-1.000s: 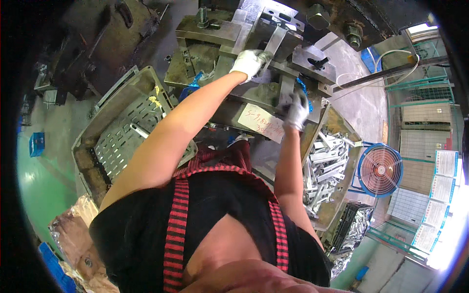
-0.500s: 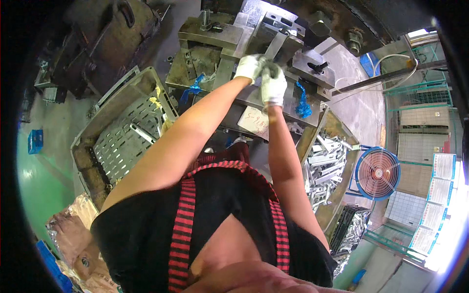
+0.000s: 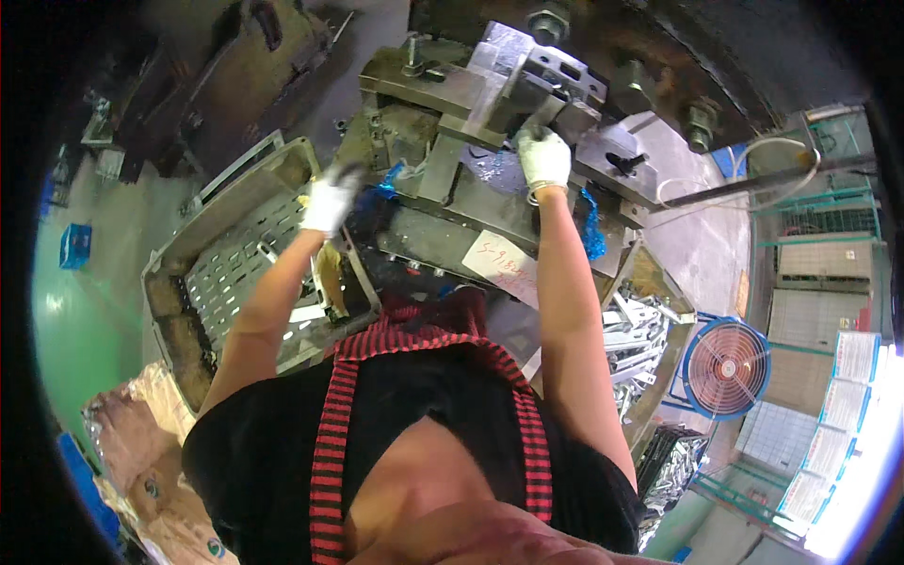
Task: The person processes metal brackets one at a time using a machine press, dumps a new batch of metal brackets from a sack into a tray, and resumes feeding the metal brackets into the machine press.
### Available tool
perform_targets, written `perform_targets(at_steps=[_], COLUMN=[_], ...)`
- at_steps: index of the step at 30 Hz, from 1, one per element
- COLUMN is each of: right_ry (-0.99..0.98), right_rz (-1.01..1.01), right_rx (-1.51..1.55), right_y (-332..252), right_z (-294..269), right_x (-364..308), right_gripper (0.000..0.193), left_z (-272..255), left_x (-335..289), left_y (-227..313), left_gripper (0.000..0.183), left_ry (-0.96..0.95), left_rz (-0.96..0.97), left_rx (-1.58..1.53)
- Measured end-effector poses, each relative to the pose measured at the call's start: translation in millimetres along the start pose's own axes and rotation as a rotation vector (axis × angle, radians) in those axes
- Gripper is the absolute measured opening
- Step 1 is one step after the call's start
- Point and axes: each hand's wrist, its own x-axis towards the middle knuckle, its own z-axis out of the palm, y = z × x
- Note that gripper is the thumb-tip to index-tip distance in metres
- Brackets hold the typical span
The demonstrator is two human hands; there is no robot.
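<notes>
Two gloved hands of mine, seen from above, work apart at a heavy metal machine. My right hand (image 3: 543, 162) reaches forward to the steel blocks, its fingers bent together at the near end of a narrow metal strip (image 3: 543, 115); I cannot tell whether they grip it or only touch it. The strip lies in the slot between the blocks, sloping away from me. My left hand (image 3: 330, 200) is out to the side, over the near edge of a large bin (image 3: 235, 202). It is blurred, its fingers seem partly curled, and I cannot tell if it holds anything. In that bin lie a few loose metal pieces (image 3: 306, 314) and a tan scrap (image 3: 330, 280). Another bin (image 3: 656, 273), on my right, is heaped with shiny metal parts (image 3: 633, 348). A handwritten card (image 3: 499, 261) lies on the machine's front edge, near a crumpled blue wrap (image 3: 593, 226).

To do this well, I judge, the strip should sit flat and square in its slot, handled by its near end (thin gloves protect little), with both hands well clear before anything presses down.
</notes>
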Motion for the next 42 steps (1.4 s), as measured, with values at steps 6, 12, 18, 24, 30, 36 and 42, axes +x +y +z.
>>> perform_targets(at_steps=[6,12,18,24,30,36,42], right_ry=[-0.091,-0.001,-0.024,-0.039,-0.045,0.065,-0.313], right_rz=[-0.006,-0.004,0.045,-0.001,0.018,0.279,0.387], right_rx=[-0.088,0.157,-0.021,0.052,0.159,0.709,0.617], right_y=[4.9,5.1,7.9,-3.4,19.0,85.5,-22.3], right_z=[11.8,18.0,17.9,7.8,17.5,64.4,-19.9], right_x=[-0.7,2.8,0.6,-4.4,-3.8,5.8,-20.8], right_gripper=[0.043,0.032,0.034,0.028,0.028,0.023,0.027], left_z=[-92.4,-76.2,-114.6,-135.6,-133.0,-87.9,0.7], left_x=[-57.7,-86.7,-88.2,-87.6,-75.5,-36.4,-14.3], left_y=[-159.9,-237.9,-188.7,-188.6,-104.3,14.9,121.9], left_gripper=[0.022,0.027,0.023,0.03,0.026,0.029,0.029], left_ry=[-0.095,-0.37,-0.345,-0.115,-0.154,-0.434,-0.361], left_rz=[0.173,-0.343,-0.391,-0.756,-0.569,-0.355,0.089], left_rx=[0.844,0.999,1.024,0.586,-0.91,-0.841,-0.574])
